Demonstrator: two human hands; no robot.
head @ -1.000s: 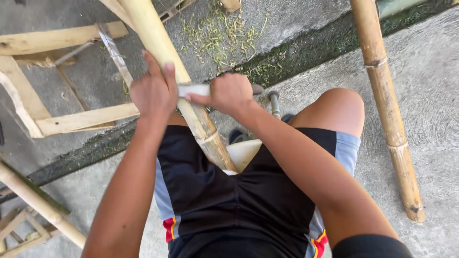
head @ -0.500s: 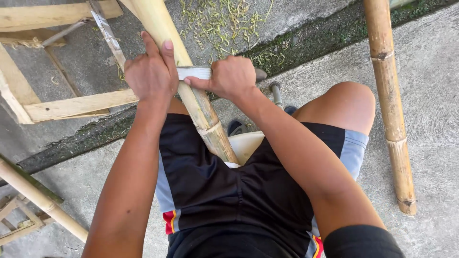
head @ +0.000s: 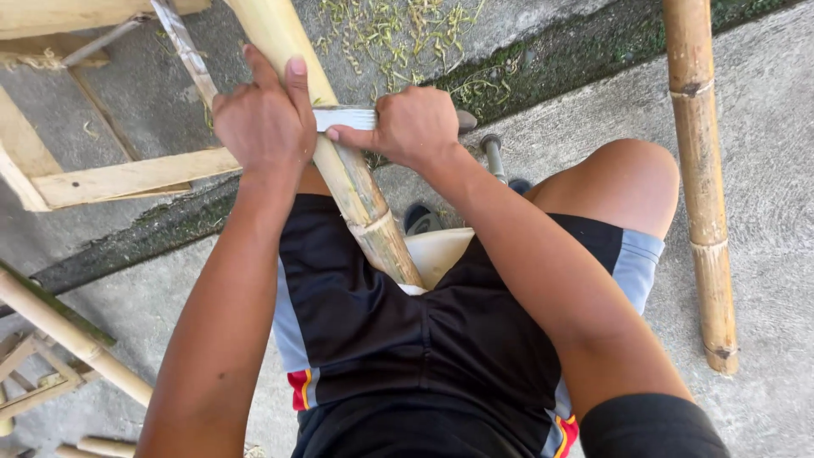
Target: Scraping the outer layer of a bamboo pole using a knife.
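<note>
A thick pale bamboo pole [head: 356, 187] runs from the top of the view down between my thighs, its lower end resting against my black shorts. A flat grey metal blade [head: 346, 119] lies crosswise over the pole. My left hand [head: 264, 119] presses on the blade's left end, fingers pointing up along the pole. My right hand [head: 415, 125] is closed around the blade's right end, where the handle is hidden inside my fist. Both hands sit at the same height on the pole, touching it.
A second bamboo pole [head: 702, 178] stands at the right on the concrete. Pale wooden slats of a frame [head: 127, 178] lie at the left. A mossy gutter [head: 551, 59] crosses the ground, with green shavings [head: 398, 30] beyond it. More bamboo [head: 68, 335] lies at the lower left.
Both hands and the blade have slid a little up and away along the pole. The view has shifted slightly toward the left.
</note>
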